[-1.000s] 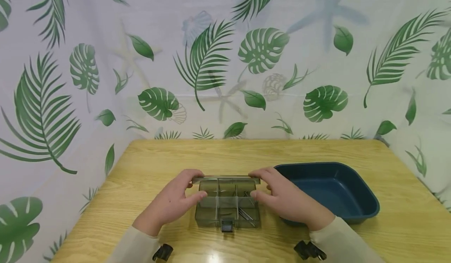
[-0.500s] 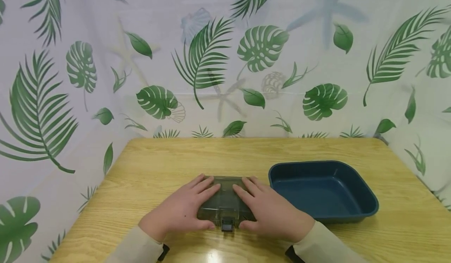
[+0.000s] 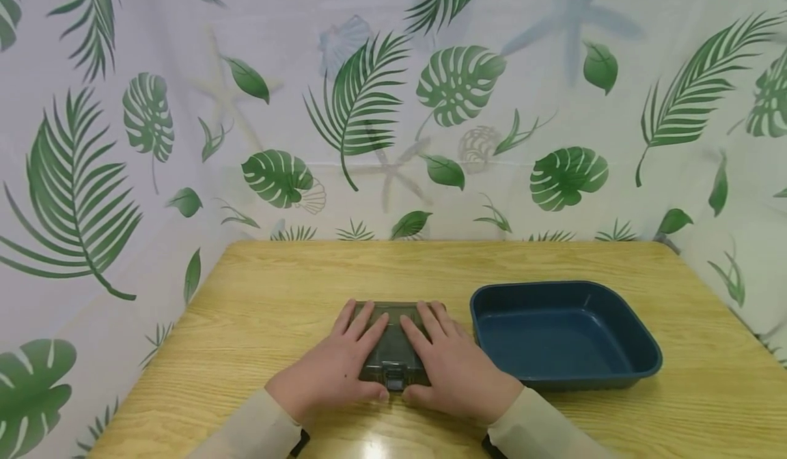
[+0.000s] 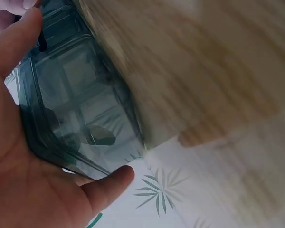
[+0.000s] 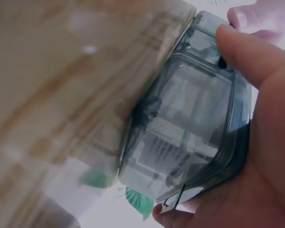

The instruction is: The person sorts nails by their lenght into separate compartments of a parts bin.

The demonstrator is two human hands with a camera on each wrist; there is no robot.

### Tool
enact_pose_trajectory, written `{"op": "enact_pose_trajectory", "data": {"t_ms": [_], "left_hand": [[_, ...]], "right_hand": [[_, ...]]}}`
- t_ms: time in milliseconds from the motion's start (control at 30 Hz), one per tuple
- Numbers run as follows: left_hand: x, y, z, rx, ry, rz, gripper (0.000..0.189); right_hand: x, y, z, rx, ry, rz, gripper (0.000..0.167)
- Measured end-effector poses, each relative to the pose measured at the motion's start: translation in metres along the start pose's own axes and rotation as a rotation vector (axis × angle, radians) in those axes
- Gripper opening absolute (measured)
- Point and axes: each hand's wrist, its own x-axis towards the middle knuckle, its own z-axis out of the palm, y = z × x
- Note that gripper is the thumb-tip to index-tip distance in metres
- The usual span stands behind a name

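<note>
A smoky see-through compartment box [image 3: 393, 343] sits on the wooden table with its lid down. At its front middle, between my two thumbs, is a dark latch [image 3: 393, 375]. My left hand [image 3: 335, 370] lies over the left half, its straight, spread fingers on the lid and its thumb along the front. Mirroring it, my right hand [image 3: 451, 370] covers the right half, fingers spread on the lid, thumb at the front. Both wrist views show the box [image 4: 80, 95] beside the palm, and a printed label [image 5: 164, 152] shows through it in the right one.
To the right of my right hand stands a deep dark blue tray [image 3: 553, 343], nothing visible inside it. A leaf-patterned cloth [image 3: 393, 104] hangs behind the wooden table [image 3: 277, 274] and along its sides.
The raised lid has come down over the compartments. My hands moved from the lid's edge to flat on top, then closer together, and the box shifted slightly away from me.
</note>
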Motion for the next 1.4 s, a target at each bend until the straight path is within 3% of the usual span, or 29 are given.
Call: {"op": "enact_pose_trajectory", "data": {"t_ms": [533,833,1400], "left_hand": [[-0.009,-0.004,0.004,-0.043,-0.023,0.018,0.087],[-0.018,-0.005,0.004,-0.066,-0.015,-0.009,0.080],[-0.021,-0.007,0.008,-0.054,0.009,-0.046,0.077]], "right_hand": [[-0.008,-0.002,0.000,0.042,0.014,-0.039,0.082],[-0.004,-0.011,0.002,0.058,0.003,-0.049,0.078],[0.009,-0.014,0.014,0.055,0.027,-0.061,0.075]]}}
